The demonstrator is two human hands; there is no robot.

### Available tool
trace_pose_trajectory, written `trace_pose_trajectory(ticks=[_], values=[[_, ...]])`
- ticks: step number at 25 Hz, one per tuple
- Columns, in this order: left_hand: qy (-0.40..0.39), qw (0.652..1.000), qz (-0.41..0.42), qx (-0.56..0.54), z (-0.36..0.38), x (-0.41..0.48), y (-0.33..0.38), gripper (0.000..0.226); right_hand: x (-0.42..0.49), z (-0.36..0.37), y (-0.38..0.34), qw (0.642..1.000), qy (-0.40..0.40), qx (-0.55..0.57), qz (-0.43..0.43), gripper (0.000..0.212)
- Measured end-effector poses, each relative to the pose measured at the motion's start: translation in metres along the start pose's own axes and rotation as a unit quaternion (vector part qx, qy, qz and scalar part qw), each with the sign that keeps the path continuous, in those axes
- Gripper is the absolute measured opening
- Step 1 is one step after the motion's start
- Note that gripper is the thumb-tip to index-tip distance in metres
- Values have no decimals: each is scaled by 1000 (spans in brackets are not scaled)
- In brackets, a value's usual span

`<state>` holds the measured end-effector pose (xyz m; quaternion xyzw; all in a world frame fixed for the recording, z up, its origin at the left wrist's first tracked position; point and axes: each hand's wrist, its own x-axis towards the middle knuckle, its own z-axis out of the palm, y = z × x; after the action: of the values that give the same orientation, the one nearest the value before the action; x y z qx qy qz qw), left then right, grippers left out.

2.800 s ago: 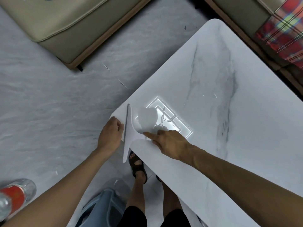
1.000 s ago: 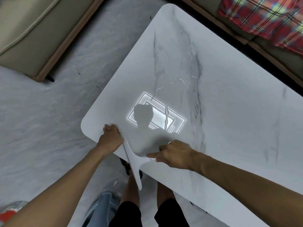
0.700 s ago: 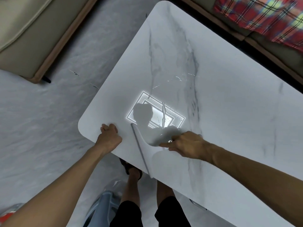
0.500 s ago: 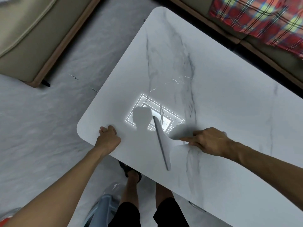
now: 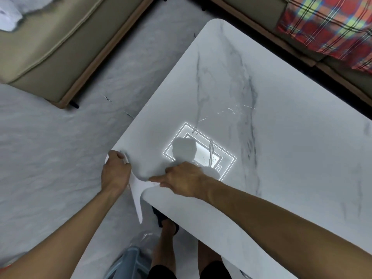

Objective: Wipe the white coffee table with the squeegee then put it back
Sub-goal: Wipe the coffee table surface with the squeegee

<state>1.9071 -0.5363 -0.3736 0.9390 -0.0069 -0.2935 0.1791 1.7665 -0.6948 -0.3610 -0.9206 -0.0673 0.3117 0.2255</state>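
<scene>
The white marble-look coffee table (image 5: 281,158) fills the right side of the head view. A white squeegee (image 5: 136,198) lies at its near-left edge, its blade sticking out past the rim over the floor. My right hand (image 5: 181,180) holds the squeegee's handle, forefinger stretched along it toward the blade. My left hand (image 5: 115,174) sits on the table's rounded corner beside the blade, its fingers curled over the edge. Thin water streaks (image 5: 211,150) glint on the top inside a bright reflection of a ceiling light.
A beige cushioned seat (image 5: 50,47) stands on the grey floor at upper left. A red plaid cloth (image 5: 326,27) lies on a sofa at upper right. My sandalled foot (image 5: 167,220) and a blue plastic item (image 5: 128,264) are below the table edge.
My right hand has dragged the squeegee from the middle of the top back left to the near-left edge, the blade now overhanging. My left hand has stayed at the corner.
</scene>
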Motion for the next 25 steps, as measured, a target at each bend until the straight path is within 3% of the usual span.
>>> trace_pose_trajectory(ticks=[7,12,16,18,20,22,25], values=[[-77,996,44,6,17,12,37,24,-33,-52,112,988,101,31,116,39],[-143,985,94,17,46,1,74,26,-117,-35,163,967,132,54,210,39],[-163,967,179,85,81,-5,104,26,-185,-15,168,948,129,59,285,39],[-157,961,202,107,98,-6,117,30,-207,-20,164,929,143,90,328,38],[-158,959,199,130,111,-6,126,40,-208,-42,171,896,207,171,354,36],[-165,958,180,148,118,-6,131,51,-187,-74,195,865,271,221,361,37],[-184,957,160,156,117,-3,135,57,-132,-123,231,839,295,264,374,34]])
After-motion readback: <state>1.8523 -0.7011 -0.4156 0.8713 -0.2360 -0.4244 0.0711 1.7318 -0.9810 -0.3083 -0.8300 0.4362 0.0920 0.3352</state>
